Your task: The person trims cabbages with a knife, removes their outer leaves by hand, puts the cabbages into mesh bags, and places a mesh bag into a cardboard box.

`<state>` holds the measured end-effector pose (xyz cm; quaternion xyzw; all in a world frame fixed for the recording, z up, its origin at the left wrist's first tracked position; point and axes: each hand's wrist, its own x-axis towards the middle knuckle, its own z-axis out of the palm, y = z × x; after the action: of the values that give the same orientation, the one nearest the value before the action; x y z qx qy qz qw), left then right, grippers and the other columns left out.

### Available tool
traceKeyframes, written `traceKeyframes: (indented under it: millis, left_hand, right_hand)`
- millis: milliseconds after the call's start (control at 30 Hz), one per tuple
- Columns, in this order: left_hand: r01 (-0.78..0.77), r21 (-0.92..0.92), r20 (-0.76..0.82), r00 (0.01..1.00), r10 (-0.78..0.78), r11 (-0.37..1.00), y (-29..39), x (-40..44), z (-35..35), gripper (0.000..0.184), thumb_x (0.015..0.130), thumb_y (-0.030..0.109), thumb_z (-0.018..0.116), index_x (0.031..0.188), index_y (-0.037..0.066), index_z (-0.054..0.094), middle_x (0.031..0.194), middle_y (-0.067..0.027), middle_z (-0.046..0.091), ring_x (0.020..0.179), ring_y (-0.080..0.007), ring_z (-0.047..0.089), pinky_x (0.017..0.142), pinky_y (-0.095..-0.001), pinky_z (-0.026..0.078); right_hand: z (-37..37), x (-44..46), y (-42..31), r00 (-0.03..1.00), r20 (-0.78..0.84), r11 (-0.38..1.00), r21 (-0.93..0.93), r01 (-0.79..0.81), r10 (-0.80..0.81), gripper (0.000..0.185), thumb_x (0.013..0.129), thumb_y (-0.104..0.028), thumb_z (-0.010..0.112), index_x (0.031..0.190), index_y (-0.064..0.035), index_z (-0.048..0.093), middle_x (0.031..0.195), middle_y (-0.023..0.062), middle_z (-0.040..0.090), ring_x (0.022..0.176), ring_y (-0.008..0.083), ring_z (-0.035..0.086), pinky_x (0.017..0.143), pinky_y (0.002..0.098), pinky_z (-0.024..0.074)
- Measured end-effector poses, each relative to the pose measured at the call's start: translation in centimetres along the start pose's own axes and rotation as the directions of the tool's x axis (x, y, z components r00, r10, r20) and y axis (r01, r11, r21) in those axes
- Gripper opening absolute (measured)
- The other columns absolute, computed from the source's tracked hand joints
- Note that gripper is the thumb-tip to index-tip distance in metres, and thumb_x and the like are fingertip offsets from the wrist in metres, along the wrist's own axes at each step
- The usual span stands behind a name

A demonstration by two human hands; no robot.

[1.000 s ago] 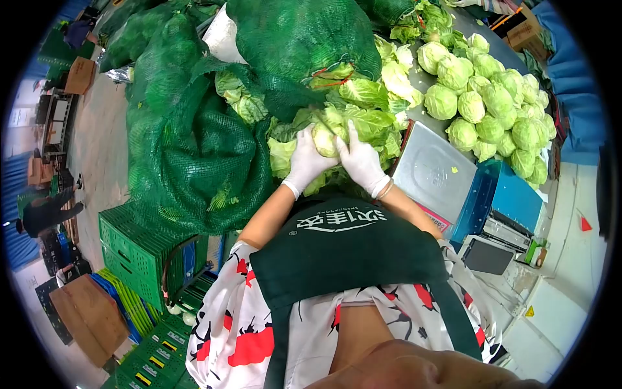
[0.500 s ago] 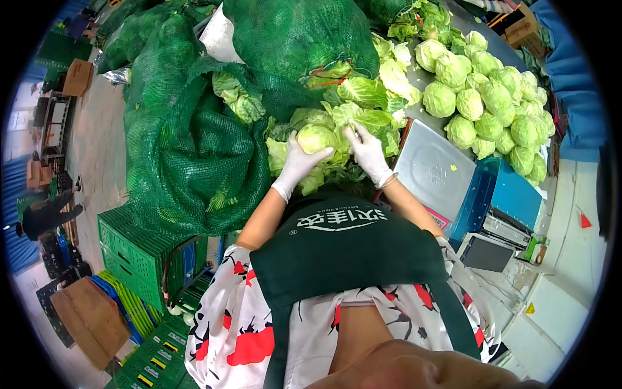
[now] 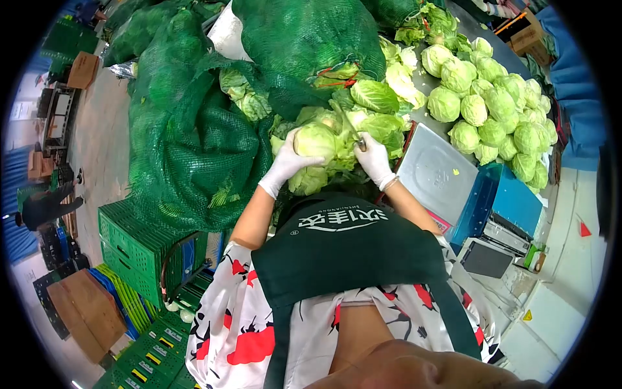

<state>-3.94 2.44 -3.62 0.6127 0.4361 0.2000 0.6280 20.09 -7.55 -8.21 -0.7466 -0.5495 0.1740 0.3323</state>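
Note:
My gloved left hand (image 3: 291, 161) is wrapped around the left side of a pale green cabbage (image 3: 315, 144). In my gloved right hand (image 3: 374, 159) is a knife (image 3: 348, 122), its blade angled up and to the left beside the cabbage. Loose outer leaves (image 3: 374, 97) lie behind and around the cabbage. Left of my hands a slack green mesh bag (image 3: 210, 162) bulges, with leafy cabbage (image 3: 245, 94) showing at its opening. A full green mesh sack (image 3: 308, 42) stands just beyond the leaves.
To the right is a metal weighing scale (image 3: 437, 165). Behind it rises a pile of trimmed cabbages (image 3: 492, 107). A blue bin (image 3: 515, 198) stands at the right, green crates (image 3: 133, 253) at the lower left. A person in dark clothes (image 3: 48, 206) is at the far left.
The cabbage under my left hand shows a larger, rounder face and sits slightly lower. My right hand has drawn back a little to the right, and the knife blade is now plainly visible.

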Motion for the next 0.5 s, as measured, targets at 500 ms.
traceKeyframes:
  millis: [500]
  left_hand:
    - [-0.102,0.49,-0.09,0.982,0.166,0.866,1.0,1.3,4.9,0.12,0.065,0.044,0.086,0.151,-0.006,0.02,0.147,-0.0331,0.036,0.134,-0.0442,0.043,0.108,-0.0438,0.042]
  right_hand:
    - [-4.7,1.3,-4.7,0.935,0.345,0.959,0.227,-0.171,0.085,0.047,0.103,-0.039,0.049,0.135,-0.0068,0.057,0.076,0.0226,0.068,0.066,0.036,0.067,0.069,0.0432,0.0535]
